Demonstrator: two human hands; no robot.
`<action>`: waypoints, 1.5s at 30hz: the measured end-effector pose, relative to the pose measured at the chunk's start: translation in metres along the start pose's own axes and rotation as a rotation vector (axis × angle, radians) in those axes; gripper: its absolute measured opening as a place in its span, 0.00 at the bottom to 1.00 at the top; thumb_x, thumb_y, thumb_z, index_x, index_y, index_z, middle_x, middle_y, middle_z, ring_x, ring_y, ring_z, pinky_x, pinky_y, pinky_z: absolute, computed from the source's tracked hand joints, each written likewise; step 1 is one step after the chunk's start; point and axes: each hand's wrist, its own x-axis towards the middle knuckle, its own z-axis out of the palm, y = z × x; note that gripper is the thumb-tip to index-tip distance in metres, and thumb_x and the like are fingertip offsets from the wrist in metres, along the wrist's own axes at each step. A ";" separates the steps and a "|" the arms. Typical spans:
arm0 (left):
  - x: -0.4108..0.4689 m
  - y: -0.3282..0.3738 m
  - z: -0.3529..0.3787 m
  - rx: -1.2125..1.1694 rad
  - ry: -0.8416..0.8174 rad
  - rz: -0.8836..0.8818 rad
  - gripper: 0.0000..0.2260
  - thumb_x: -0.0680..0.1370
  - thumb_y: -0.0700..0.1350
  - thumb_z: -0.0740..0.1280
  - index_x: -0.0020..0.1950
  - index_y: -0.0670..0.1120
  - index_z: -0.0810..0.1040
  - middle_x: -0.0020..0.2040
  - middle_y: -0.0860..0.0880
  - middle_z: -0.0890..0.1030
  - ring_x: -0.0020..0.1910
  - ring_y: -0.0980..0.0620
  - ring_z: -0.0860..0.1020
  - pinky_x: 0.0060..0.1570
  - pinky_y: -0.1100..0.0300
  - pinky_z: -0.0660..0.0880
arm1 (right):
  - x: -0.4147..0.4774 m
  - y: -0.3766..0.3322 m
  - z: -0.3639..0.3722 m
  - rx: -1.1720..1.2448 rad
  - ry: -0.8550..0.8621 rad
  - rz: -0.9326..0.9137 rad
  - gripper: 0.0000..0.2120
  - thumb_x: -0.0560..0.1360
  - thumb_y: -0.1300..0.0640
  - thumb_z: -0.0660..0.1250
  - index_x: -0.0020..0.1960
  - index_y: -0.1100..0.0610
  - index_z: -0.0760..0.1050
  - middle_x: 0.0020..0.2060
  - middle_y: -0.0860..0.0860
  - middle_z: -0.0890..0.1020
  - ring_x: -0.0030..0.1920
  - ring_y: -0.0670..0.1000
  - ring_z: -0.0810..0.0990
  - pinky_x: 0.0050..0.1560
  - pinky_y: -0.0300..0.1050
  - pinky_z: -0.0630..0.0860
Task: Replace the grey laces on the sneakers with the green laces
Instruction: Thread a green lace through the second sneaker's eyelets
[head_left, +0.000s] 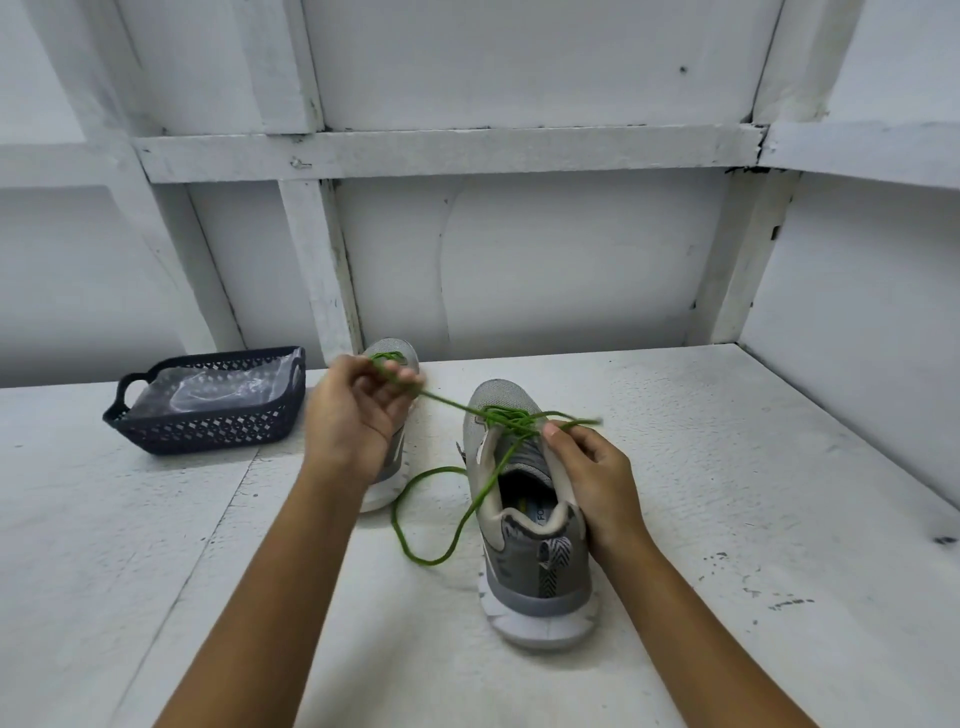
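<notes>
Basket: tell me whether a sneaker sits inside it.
No, the near sneaker and the far sneaker stand on the table, outside the basket.

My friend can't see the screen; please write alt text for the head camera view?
Two hands hold a thin green lace threaded in a grey mesh sneaker on a white table: the left hand holds one strand, the right hand pinches the other. A second grey sneaker stands behind the left hand; a dark plastic basket sits left.

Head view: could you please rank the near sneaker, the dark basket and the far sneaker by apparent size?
Near sneaker (closest to camera)
Dark basket
Far sneaker, unsure: left hand hides much of it
</notes>
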 end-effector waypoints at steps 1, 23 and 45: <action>0.004 0.006 -0.006 -0.006 0.053 0.029 0.12 0.79 0.37 0.53 0.35 0.44 0.65 0.28 0.49 0.71 0.23 0.55 0.70 0.27 0.64 0.74 | 0.000 0.000 0.000 -0.008 0.004 -0.005 0.04 0.73 0.54 0.70 0.41 0.53 0.82 0.42 0.52 0.84 0.48 0.53 0.81 0.58 0.55 0.77; -0.010 -0.057 0.028 2.120 -0.598 0.599 0.16 0.80 0.55 0.57 0.60 0.47 0.74 0.61 0.49 0.71 0.62 0.47 0.66 0.57 0.52 0.62 | 0.002 0.005 -0.003 0.003 -0.026 -0.028 0.07 0.74 0.54 0.69 0.41 0.56 0.81 0.41 0.54 0.84 0.45 0.52 0.81 0.53 0.54 0.78; -0.004 0.005 -0.002 0.678 -0.560 0.075 0.03 0.69 0.41 0.63 0.35 0.43 0.73 0.37 0.51 0.80 0.37 0.55 0.78 0.40 0.61 0.70 | 0.004 0.007 -0.002 0.005 -0.012 -0.018 0.07 0.73 0.53 0.70 0.48 0.56 0.82 0.45 0.52 0.84 0.50 0.52 0.82 0.55 0.50 0.78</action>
